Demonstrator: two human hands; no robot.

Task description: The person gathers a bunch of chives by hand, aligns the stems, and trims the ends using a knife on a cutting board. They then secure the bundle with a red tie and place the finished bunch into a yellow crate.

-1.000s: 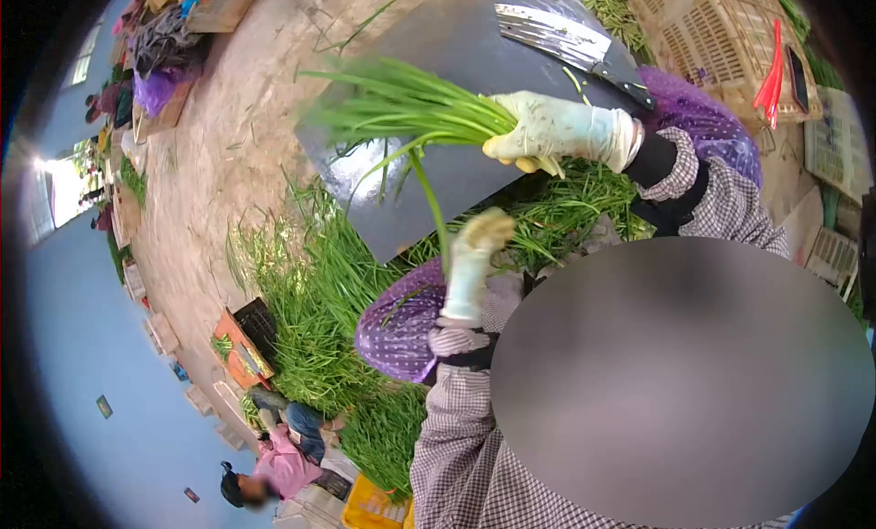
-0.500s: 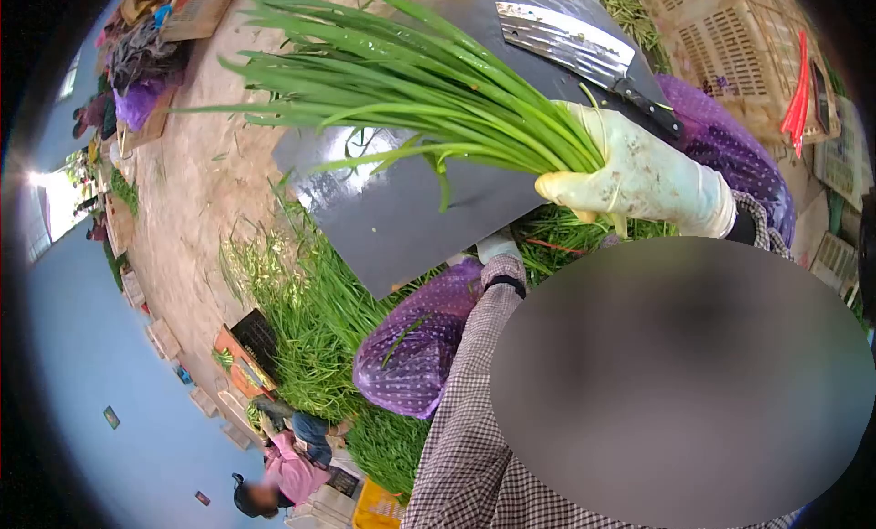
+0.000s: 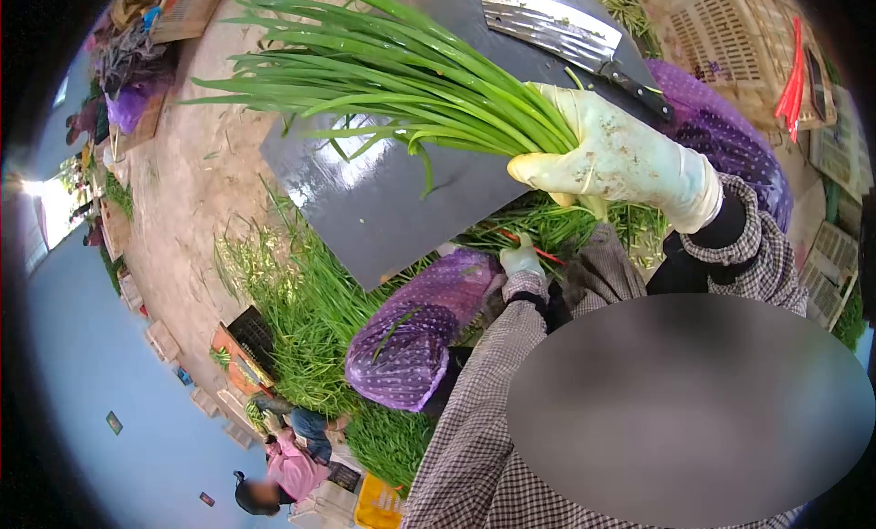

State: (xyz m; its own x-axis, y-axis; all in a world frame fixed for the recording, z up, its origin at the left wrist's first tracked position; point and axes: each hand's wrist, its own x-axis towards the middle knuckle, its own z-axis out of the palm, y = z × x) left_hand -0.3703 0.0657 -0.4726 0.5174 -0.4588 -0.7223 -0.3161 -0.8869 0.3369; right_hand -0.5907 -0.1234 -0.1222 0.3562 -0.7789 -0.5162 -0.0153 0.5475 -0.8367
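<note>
My right hand (image 3: 625,160), in a soiled pale glove, is shut on a thick bunch of long green chives (image 3: 392,77). It holds the bunch up over a dark cutting board (image 3: 383,210), with the leaves fanning to the left. My left hand (image 3: 522,257), also gloved, is low by my lap, on cut greens next to a thin red band (image 3: 540,252). Its fingers are mostly hidden. A cleaver (image 3: 557,29) lies on the board's far end, just beyond my right hand.
Loose chives (image 3: 306,324) are heaped on the concrete floor left of the board. Purple dotted cloth (image 3: 411,337) covers my knees. Pale plastic crates (image 3: 721,36) with a red tool (image 3: 792,82) stand at upper right. Another person (image 3: 274,479) crouches at lower left.
My right hand raised the chive bunch nearer the camera and has now shifted it slightly left. My left hand dropped from a single stalk to the greens in my lap.
</note>
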